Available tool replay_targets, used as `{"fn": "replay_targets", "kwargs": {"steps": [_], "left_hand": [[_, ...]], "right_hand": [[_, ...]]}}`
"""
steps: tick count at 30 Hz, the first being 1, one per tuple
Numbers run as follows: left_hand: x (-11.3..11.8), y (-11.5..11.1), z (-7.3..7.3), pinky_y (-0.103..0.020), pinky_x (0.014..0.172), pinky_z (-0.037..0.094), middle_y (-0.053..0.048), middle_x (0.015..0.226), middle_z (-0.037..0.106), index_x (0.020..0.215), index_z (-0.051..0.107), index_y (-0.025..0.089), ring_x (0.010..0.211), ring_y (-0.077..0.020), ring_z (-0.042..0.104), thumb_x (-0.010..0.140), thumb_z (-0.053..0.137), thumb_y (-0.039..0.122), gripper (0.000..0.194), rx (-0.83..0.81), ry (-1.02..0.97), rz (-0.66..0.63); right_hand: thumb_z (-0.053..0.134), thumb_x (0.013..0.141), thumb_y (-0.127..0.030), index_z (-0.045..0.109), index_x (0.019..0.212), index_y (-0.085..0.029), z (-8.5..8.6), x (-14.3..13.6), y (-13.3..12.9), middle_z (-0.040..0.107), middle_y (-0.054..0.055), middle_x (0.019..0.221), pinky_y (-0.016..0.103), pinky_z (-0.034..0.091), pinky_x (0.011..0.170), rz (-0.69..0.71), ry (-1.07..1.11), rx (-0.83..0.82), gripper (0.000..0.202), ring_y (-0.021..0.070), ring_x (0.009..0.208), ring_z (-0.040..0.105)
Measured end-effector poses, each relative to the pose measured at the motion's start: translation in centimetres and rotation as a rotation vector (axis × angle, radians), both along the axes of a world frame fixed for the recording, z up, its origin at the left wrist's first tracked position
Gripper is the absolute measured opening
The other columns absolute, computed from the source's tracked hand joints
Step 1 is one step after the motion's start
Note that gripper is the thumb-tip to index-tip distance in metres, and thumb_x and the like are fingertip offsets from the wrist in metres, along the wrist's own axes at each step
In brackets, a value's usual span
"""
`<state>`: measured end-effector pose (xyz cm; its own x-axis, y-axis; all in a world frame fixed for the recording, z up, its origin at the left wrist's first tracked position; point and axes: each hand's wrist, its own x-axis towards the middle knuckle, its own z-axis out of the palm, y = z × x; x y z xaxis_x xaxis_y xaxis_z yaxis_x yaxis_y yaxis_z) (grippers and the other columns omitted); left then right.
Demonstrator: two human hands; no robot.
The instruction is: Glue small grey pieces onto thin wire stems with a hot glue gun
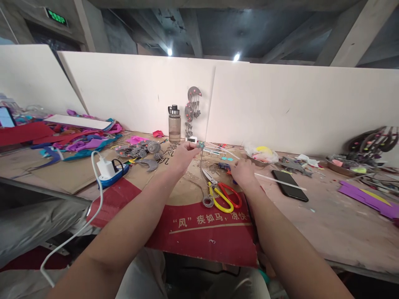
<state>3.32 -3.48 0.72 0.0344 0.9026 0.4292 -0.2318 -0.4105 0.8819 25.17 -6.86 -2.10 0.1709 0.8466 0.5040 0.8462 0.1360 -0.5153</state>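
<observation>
My left hand pinches a small teal piece between thumb and fingertips, raised over the table. A thin grey cord hangs below it, running down toward a small grey coil on the cardboard. My right hand is closed low over the table, its fingers curled beside a small dark blue item. What it grips is hidden. A thin white strip extends on both sides of that hand. Between my forearms lie scissors with one yellow and one red handle, blades pointing away.
A water bottle stands by the white partition, beside a grey hanging ornament. At right lie a black phone and a bowl. Coloured felt scraps, grey yarn and a blue power strip occupy the left.
</observation>
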Motion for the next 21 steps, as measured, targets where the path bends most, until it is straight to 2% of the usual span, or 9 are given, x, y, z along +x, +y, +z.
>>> {"fn": "replay_targets", "kwargs": {"steps": [1,3,6,7,9,12,15,18,21], "left_hand": [[0.1,-0.1,-0.1,-0.020,0.056,0.037,0.003,0.063,0.058,0.065,0.058,0.016,0.056,-0.0064,0.048,0.061,0.075,0.024,0.019,0.039,0.039,0.032],[0.3,-0.4,-0.1,-0.021,0.060,0.040,0.002,0.066,0.060,0.067,0.059,0.016,0.061,-0.0080,0.052,0.062,0.074,0.025,0.018,0.104,0.114,0.063],[0.8,-1.3,0.0,-0.022,0.063,0.042,0.001,0.068,0.061,0.068,0.059,0.016,0.064,-0.0098,0.055,0.063,0.073,0.024,0.016,0.148,0.203,0.066],[0.9,-1.6,0.1,-0.022,0.063,0.042,0.001,0.068,0.062,0.068,0.059,0.016,0.064,-0.0101,0.055,0.063,0.072,0.023,0.016,0.149,0.225,0.061],[1.1,-2.0,0.2,-0.022,0.062,0.042,0.001,0.068,0.062,0.070,0.059,0.016,0.063,-0.0101,0.055,0.065,0.070,0.022,0.014,0.150,0.255,0.047],[1.3,-2.3,0.3,-0.022,0.061,0.042,0.002,0.068,0.061,0.071,0.058,0.016,0.062,-0.0092,0.054,0.067,0.068,0.020,0.011,0.158,0.257,0.019],[1.4,-2.2,0.1,-0.021,0.060,0.044,0.001,0.070,0.061,0.076,0.059,0.016,0.062,-0.0088,0.055,0.066,0.068,0.019,0.013,0.134,0.231,-0.028],[1.6,-1.9,-0.3,-0.022,0.058,0.047,-0.001,0.072,0.064,0.082,0.062,0.016,0.062,-0.0100,0.059,0.066,0.069,0.020,0.018,0.090,0.206,-0.104],[1.7,-1.7,-0.5,-0.026,0.063,0.052,-0.003,0.073,0.066,0.081,0.063,0.015,0.063,-0.0117,0.063,0.066,0.072,0.024,0.020,0.055,0.181,-0.180]], "right_hand": [[0.054,0.080,-0.037,0.052,0.080,-0.017,0.2,-0.8,-0.1,0.061,0.013,0.084,0.045,0.045,0.082,0.007,0.111,0.113,0.019,0.0265,0.090,0.057],[0.055,0.078,-0.041,0.049,0.084,-0.019,0.8,-2.8,-0.6,0.061,0.006,0.083,0.042,0.047,0.079,0.129,0.358,0.139,0.024,0.0203,0.079,0.058],[0.061,0.072,-0.040,0.042,0.096,-0.023,1.6,-6.1,-1.4,0.063,0.002,0.097,0.036,0.050,0.079,0.466,0.804,0.056,0.035,0.0152,0.082,0.061],[0.064,0.070,-0.037,0.039,0.096,-0.024,1.7,-6.9,-1.7,0.063,0.001,0.097,0.035,0.051,0.077,0.540,0.905,0.024,0.038,0.0138,0.078,0.062],[0.066,0.067,-0.033,0.036,0.096,-0.025,1.8,-7.9,-2.0,0.061,-0.003,0.087,0.033,0.052,0.072,0.597,1.004,-0.044,0.043,0.0109,0.066,0.060],[0.068,0.066,-0.030,0.035,0.096,-0.026,1.7,-8.0,-2.1,0.053,-0.010,0.069,0.032,0.053,0.065,0.584,1.026,-0.072,0.044,0.0079,0.052,0.051],[0.062,0.070,-0.030,0.038,0.094,-0.025,1.7,-7.4,-2.2,0.047,-0.010,0.066,0.029,0.051,0.058,0.524,0.950,-0.015,0.034,0.0087,0.052,0.047],[0.053,0.077,-0.029,0.045,0.088,-0.022,2.0,-7.0,-2.5,0.051,-0.005,0.073,0.026,0.046,0.057,0.400,0.706,0.075,0.016,0.0103,0.057,0.048],[0.050,0.080,-0.026,0.050,0.080,-0.020,2.4,-6.7,-2.8,0.054,-0.001,0.075,0.028,0.044,0.067,0.289,0.478,0.174,0.007,0.0129,0.067,0.049]]}}
